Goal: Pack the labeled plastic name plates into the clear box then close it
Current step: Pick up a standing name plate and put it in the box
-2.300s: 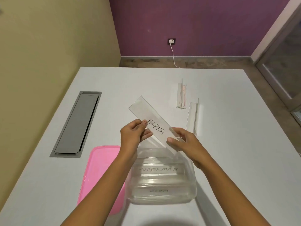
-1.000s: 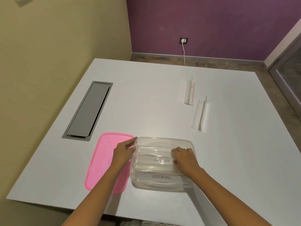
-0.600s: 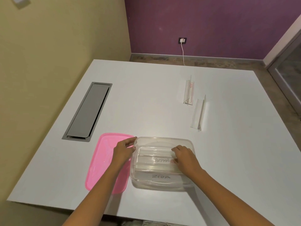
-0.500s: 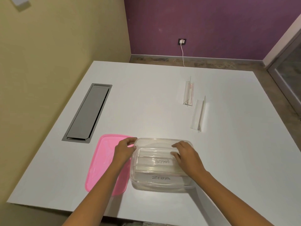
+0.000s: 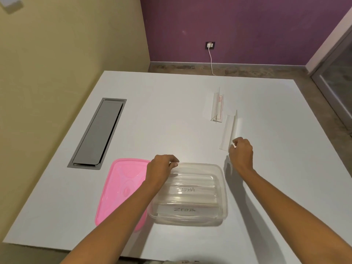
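The clear box stands open on the white table near me. Inside lie name plates, one marked ALPHA and one marked ZEBRA. My left hand grips the box's far left rim. My right hand pinches the near end of a clear name plate lying on the table to the right of the box. Another clear plate with red print lies just beyond it. The pink lid lies flat to the left of the box.
A grey cable hatch is set into the table at the left. The table ends close to my body. Beyond it, a white cable hangs from a wall socket.
I laid the ALPHA plate into the box with both hands. My right hand then left the box and moved right and away to the nearer loose plate. My left hand stayed on the rim.
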